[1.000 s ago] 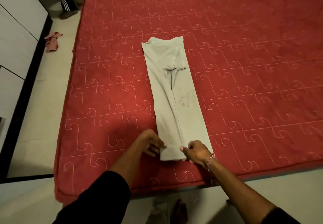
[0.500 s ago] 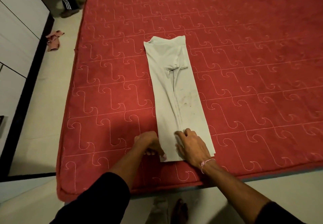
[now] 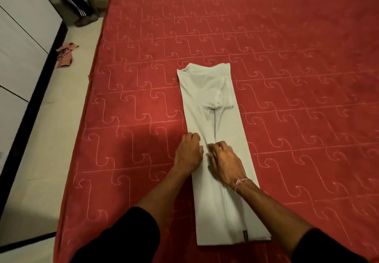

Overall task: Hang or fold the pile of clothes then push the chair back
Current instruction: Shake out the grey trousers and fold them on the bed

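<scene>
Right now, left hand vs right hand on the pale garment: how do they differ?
The left hand sits at the pale garment's left edge, partly over the red mattress; the right hand lies wholly on the cloth near its centre seam. The right wrist wears a thread bracelet; the left is bare. Both rest knuckles-up about midway along the garment, fingers slightly curled.
</scene>
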Demonstrator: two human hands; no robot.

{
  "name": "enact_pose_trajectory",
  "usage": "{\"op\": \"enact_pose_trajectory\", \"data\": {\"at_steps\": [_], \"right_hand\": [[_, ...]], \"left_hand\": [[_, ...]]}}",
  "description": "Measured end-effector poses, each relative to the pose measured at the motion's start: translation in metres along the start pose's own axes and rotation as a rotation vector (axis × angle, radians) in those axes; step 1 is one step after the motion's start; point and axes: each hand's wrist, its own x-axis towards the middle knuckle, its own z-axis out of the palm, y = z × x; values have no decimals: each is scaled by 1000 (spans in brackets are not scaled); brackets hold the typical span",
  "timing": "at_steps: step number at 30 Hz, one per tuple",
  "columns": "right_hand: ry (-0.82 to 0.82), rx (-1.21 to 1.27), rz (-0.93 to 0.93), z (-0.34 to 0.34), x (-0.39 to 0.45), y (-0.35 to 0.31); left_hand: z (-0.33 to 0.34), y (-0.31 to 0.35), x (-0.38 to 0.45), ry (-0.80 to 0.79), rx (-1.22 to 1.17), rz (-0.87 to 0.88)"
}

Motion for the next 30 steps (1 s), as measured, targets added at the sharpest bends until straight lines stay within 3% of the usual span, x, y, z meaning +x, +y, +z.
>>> {"op": "enact_pose_trajectory", "data": {"at_steps": [5, 11, 19, 27, 30], "right_hand": [[13, 33, 129, -2, 71, 4], [181, 133, 347, -26, 158, 21], [57, 277, 630, -29, 229, 40], [341, 565, 338, -36, 229, 47], [318, 732, 352, -37, 229, 44]], "left_hand": [[4, -18, 65, 34, 9, 71], [9, -23, 119, 52, 30, 124], [23, -35, 132, -17, 119, 156], [39, -37, 132, 12, 101, 118], [37, -34, 129, -6, 132, 90]]}}
